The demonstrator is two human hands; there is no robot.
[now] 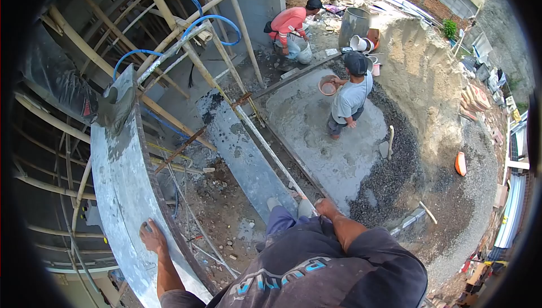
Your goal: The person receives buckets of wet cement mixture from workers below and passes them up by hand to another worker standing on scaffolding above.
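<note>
My left hand (152,237) lies on a long grey plank (121,186), fingers apart and nothing held. The plank is splashed with cement and runs along my left side. At its far end lies a grey heap of wet mortar (116,110). My right hand (326,207) is closed at the near end of a long pale pole (271,164), beside my hip; its fingers are partly hidden. Below, a second stained plank (243,150) stretches away from my feet.
Bamboo poles (84,42) and a blue hose (195,3) frame the left. Lower down, a person in grey (351,102) holds a bucket (327,85) on wet concrete (339,155). A person in red (289,28) bends over another bucket (305,54). Gravel (401,167) and sand (429,71) lie right.
</note>
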